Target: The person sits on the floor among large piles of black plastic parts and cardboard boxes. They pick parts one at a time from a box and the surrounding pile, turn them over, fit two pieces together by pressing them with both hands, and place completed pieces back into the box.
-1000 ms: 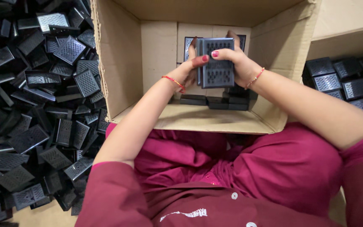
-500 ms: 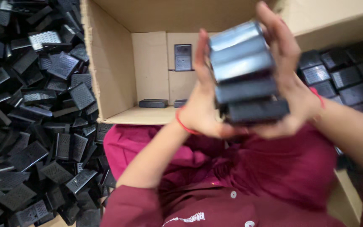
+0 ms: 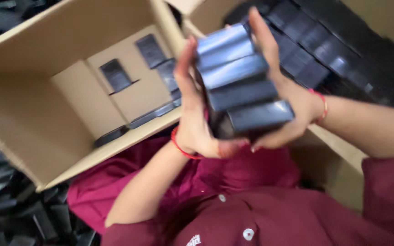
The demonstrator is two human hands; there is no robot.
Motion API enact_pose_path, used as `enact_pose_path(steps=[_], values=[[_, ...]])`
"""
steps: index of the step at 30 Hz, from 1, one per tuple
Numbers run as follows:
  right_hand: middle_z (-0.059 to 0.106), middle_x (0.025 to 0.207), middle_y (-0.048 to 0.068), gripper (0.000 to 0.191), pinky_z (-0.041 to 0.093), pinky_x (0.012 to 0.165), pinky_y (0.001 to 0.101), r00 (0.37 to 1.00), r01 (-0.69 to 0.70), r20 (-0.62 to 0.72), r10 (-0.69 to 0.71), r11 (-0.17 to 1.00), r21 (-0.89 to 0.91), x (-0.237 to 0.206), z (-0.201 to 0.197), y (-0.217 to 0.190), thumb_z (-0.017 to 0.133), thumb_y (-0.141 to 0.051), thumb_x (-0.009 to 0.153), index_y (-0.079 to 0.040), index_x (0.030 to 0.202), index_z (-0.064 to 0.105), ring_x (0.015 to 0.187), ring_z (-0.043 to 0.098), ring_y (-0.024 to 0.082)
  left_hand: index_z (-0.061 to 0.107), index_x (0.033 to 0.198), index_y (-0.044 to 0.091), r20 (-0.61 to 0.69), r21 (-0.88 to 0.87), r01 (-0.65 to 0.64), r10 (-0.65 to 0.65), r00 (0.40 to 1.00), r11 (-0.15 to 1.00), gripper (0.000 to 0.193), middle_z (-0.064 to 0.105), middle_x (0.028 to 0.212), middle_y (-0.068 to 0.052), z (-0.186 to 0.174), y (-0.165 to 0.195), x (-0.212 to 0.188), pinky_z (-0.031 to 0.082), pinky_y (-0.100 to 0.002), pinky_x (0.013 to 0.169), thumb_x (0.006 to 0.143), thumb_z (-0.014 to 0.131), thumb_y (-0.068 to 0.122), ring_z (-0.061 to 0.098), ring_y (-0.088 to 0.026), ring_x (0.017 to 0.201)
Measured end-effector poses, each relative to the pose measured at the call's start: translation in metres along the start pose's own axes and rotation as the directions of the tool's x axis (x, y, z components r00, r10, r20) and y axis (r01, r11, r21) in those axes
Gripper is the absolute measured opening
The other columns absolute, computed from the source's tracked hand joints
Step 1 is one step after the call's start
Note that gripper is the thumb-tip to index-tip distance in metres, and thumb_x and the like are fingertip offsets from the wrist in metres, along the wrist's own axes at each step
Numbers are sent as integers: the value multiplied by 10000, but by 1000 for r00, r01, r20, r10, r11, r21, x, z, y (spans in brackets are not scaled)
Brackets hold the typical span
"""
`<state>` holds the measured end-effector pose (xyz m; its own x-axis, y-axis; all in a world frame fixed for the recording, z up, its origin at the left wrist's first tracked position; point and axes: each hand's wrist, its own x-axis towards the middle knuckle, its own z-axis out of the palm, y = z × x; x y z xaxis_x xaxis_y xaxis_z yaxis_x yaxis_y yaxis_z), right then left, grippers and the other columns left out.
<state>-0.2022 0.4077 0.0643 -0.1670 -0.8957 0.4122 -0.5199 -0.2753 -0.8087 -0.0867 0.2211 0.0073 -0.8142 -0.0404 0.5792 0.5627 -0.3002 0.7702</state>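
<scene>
Between the two raised hands, a stack of dark flat plastic parts (image 3: 240,82) is clamped: the left hand (image 3: 192,114) is pressed flat against one side, the right hand (image 3: 281,105) against the other, fingers extended. The stack is held above the lap, beside an open cardboard box (image 3: 33,123) in which a few like parts (image 3: 115,75) lie. The step is judged a gathered batch being squared up. Even pressure is called for in any further handling, lest the stack slip.
</scene>
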Motion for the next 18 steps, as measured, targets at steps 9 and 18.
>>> enact_pose_path(steps=[9, 18], values=[[651, 1306, 227, 535, 498, 1208, 528, 804, -69, -254, 538, 508, 858, -126, -54, 27, 669, -87, 837, 56, 1350, 613, 1238, 637, 368, 131, 1557, -22, 108, 280, 314, -355, 929, 907, 1119, 485, 1454, -245, 70, -75, 108, 446, -425, 1183, 861, 898, 401, 507, -314, 1344], [614, 1385, 230, 778, 515, 1069, 596, 664, 45, -378, 645, 470, 882, -244, -78, 99, 677, -191, 784, -5, 1520, 506, 1254, 634, 408, -123, 1611, 146, 241, 480, 780, -916, 321, 400, 1447, 424, 1554, -216, 110, -215, 151, 497, -575, 989, 666, 818, 709, 478, -391, 1397]])
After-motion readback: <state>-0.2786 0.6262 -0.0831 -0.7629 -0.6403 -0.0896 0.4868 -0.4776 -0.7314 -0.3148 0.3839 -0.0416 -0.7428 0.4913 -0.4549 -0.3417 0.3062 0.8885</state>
